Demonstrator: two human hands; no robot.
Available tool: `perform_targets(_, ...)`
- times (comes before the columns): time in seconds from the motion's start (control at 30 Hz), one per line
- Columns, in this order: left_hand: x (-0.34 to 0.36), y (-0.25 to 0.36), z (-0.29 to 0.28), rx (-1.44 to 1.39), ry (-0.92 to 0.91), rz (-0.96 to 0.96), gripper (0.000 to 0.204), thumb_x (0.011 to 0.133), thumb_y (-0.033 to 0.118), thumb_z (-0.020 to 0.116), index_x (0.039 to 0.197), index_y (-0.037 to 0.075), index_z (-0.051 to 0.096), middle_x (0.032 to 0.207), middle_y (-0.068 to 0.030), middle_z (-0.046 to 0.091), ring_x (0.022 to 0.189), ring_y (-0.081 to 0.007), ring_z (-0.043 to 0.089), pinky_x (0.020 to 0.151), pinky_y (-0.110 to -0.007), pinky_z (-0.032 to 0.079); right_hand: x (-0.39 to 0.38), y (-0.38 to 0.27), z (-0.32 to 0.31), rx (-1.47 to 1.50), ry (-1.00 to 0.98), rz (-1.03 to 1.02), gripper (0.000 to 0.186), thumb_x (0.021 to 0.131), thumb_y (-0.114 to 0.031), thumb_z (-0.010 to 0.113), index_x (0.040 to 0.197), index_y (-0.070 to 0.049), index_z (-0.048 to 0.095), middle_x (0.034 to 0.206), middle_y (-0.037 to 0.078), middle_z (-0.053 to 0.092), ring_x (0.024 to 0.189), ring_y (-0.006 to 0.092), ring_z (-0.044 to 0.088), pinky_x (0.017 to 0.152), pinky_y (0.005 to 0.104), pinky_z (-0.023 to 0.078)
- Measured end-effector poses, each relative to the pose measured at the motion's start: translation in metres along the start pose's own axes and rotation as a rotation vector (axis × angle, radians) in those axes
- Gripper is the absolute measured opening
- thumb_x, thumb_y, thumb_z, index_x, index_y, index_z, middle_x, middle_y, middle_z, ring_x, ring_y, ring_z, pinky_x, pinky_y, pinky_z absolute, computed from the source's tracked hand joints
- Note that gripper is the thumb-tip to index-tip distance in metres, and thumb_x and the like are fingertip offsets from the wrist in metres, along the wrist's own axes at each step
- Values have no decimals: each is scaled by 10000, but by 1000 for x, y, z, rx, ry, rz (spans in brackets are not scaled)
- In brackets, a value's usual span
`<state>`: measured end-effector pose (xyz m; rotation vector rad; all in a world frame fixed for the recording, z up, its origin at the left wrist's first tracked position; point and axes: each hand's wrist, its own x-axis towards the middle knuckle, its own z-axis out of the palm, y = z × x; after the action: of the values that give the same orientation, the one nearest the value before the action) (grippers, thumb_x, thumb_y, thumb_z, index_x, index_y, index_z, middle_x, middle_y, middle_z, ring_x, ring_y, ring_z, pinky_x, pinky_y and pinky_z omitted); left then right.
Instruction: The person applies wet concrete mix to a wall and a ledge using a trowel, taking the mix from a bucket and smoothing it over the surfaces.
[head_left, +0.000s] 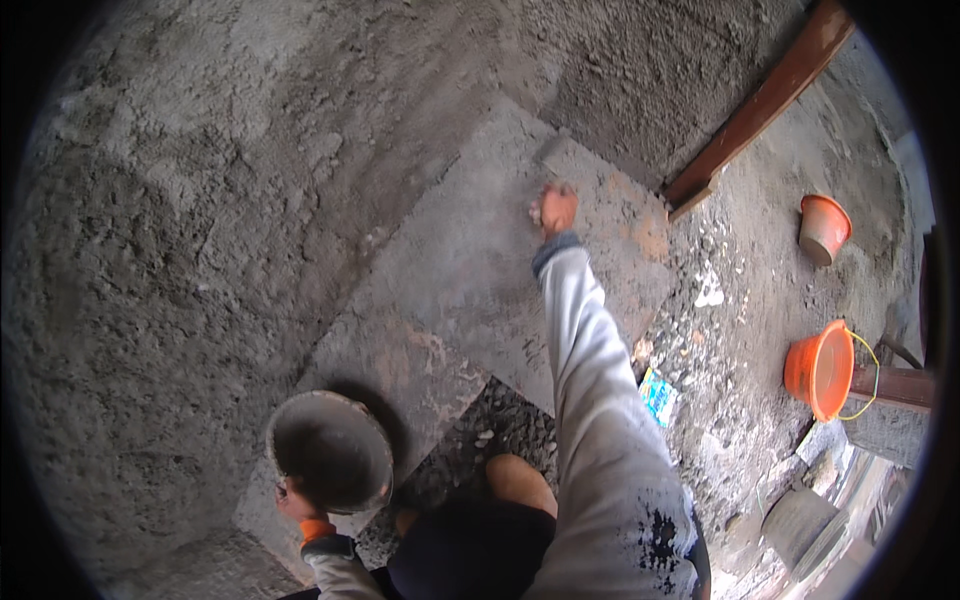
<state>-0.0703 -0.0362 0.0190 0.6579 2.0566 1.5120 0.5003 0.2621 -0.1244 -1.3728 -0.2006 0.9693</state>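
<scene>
Right hand [558,210]: 1, fingers curled in tight, apparently round the handle of a flat grey tool [562,156]; blur hides the exact grip
Flat grey tool: 1, at the far end of the grey slab [450,240]; contact cannot be told
Left hand [295,500]: 1, fingers closed on the near left rim of a dark basin [330,440]
Dark basin: 1, round, open side up, at the slab's near end; resting or lifted, cannot tell; contents too dark to read
Step in hand: judged as surface work on the slab with the tool
Next move calls for: by judgement, an even tool angle and a level basin
Orange buckets [820,370]: 2, well apart from both hands
Blue packet [657,396]: 1, on rubble [700,300]
</scene>
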Motion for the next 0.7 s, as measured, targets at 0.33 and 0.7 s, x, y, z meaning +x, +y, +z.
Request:
perform_targets(0.33,2,0,-4,15,-12,11,72,776,65,529,814,10,555,752,-47,580,651,-151,537,605,-297,452,12,-27,-27,-51,-193,114,213,818,-107,528,984,25,553,731,107,569,494,177,544,396,299,458)
perform_targets(0.7,-13,12,12,103,-1,56,50,785,54,544,799,6,547,745,-44,584,626,-141,528,586,-293,445,-48,12,-107,65,305,54,335,897,-295,454,1024,5,531,761,95,565,515,165,530,384,277,428)
